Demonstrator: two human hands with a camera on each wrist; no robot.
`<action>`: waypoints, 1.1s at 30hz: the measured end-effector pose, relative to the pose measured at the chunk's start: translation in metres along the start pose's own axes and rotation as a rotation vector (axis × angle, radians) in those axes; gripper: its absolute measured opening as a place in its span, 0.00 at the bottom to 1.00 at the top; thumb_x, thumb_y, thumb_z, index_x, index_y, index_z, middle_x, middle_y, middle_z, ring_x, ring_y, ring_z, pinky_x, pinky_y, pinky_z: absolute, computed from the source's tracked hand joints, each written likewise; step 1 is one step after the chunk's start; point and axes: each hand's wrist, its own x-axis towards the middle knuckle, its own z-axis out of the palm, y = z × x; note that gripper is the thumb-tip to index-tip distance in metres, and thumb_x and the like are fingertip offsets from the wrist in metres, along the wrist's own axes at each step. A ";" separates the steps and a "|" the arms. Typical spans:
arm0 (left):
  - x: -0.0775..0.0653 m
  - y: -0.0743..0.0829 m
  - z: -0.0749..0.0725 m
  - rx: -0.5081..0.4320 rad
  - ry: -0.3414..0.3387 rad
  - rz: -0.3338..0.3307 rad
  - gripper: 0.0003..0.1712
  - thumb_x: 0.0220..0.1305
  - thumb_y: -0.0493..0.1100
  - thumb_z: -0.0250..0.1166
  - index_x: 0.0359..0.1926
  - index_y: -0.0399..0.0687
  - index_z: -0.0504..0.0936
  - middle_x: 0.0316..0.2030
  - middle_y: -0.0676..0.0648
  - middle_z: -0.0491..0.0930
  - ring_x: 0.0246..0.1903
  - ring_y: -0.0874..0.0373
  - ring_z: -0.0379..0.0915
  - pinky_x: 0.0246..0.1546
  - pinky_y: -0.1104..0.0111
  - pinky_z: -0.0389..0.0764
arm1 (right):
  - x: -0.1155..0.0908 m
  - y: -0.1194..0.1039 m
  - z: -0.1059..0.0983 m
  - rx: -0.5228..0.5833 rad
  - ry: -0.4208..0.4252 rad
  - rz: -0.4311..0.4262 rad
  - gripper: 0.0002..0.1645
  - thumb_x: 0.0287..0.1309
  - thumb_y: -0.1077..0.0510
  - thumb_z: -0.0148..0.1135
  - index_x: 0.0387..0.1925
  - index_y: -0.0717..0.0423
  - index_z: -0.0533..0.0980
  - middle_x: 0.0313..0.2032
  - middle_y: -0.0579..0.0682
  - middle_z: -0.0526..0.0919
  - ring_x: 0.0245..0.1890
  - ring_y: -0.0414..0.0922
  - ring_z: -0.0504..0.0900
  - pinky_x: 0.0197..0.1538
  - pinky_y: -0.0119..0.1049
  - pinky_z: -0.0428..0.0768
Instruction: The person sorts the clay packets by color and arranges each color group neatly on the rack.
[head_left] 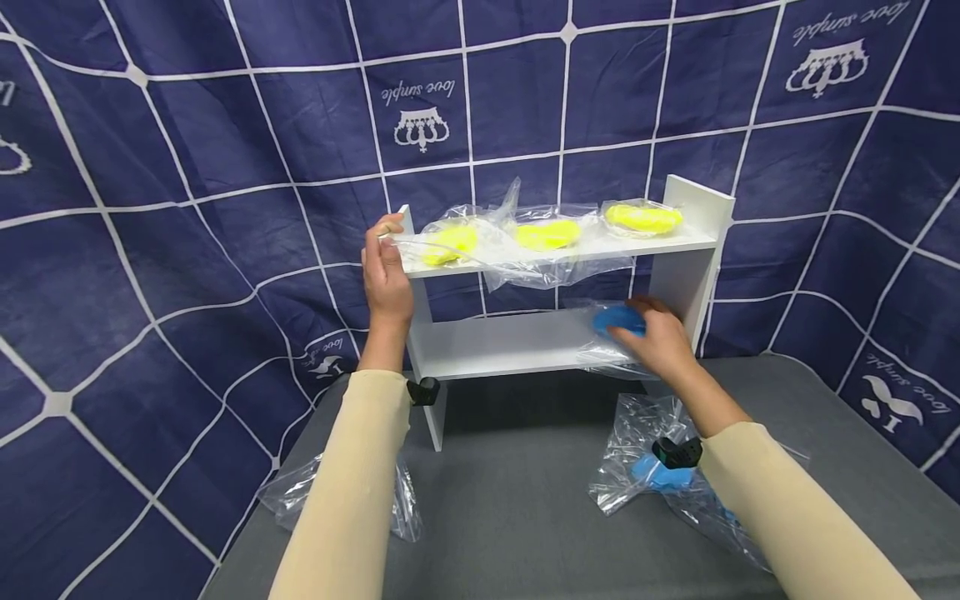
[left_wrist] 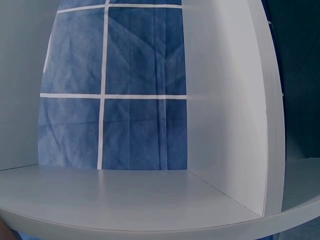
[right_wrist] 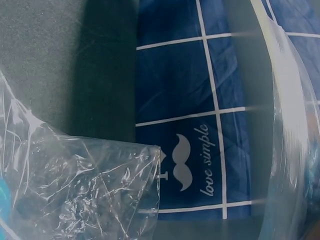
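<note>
A white two-tier shelf [head_left: 502, 343] stands before me. My left hand [head_left: 387, 279] grips its upper left side panel, fingers bent at the top edge. Near that thumb lies a clear bag with a yellow item [head_left: 452, 242]. On the lower board, toward the right end, my right hand [head_left: 662, 337] holds a blue item [head_left: 617, 320] in a clear plastic bag, thumb in front and fingers behind. The bag's loose film hangs over the board's front edge. In the left wrist view the shelf's boards [left_wrist: 120, 200] fill most of the picture.
Two more bagged yellow items, one mid-board [head_left: 547, 235] and one at right [head_left: 643, 218], lie on the upper board. Bagged blue items [head_left: 662, 473] are on the grey surface [head_left: 517, 500] under my right forearm. Another clear bag [head_left: 405, 504] lies by my left forearm. Blue checked cloth [head_left: 517, 108] hangs behind.
</note>
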 end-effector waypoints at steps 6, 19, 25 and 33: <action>-0.001 0.001 0.000 0.009 -0.004 -0.017 0.15 0.72 0.31 0.40 0.46 0.24 0.71 0.57 0.30 0.77 0.57 0.36 0.68 0.60 0.63 0.61 | -0.006 -0.003 -0.005 0.013 0.042 -0.047 0.31 0.62 0.52 0.65 0.62 0.65 0.73 0.64 0.69 0.72 0.64 0.68 0.70 0.64 0.63 0.66; -0.001 0.001 0.000 0.008 -0.005 -0.030 0.15 0.73 0.32 0.40 0.46 0.25 0.72 0.58 0.31 0.77 0.56 0.36 0.67 0.59 0.64 0.61 | -0.050 -0.011 -0.018 0.096 0.229 -0.137 0.26 0.62 0.58 0.64 0.61 0.58 0.75 0.63 0.62 0.76 0.64 0.64 0.70 0.62 0.64 0.66; -0.001 0.001 0.000 0.001 0.003 -0.017 0.15 0.73 0.31 0.41 0.46 0.25 0.72 0.57 0.30 0.77 0.56 0.36 0.67 0.59 0.63 0.62 | -0.073 -0.012 -0.024 0.124 0.277 -0.193 0.24 0.60 0.62 0.65 0.59 0.56 0.77 0.62 0.58 0.78 0.61 0.61 0.71 0.58 0.61 0.67; -0.001 0.001 0.000 0.004 0.004 -0.023 0.14 0.73 0.31 0.41 0.46 0.25 0.72 0.57 0.30 0.77 0.56 0.36 0.67 0.59 0.63 0.62 | -0.106 -0.004 -0.028 0.106 0.303 -0.232 0.20 0.55 0.69 0.67 0.51 0.54 0.81 0.47 0.52 0.84 0.49 0.37 0.75 0.52 0.27 0.66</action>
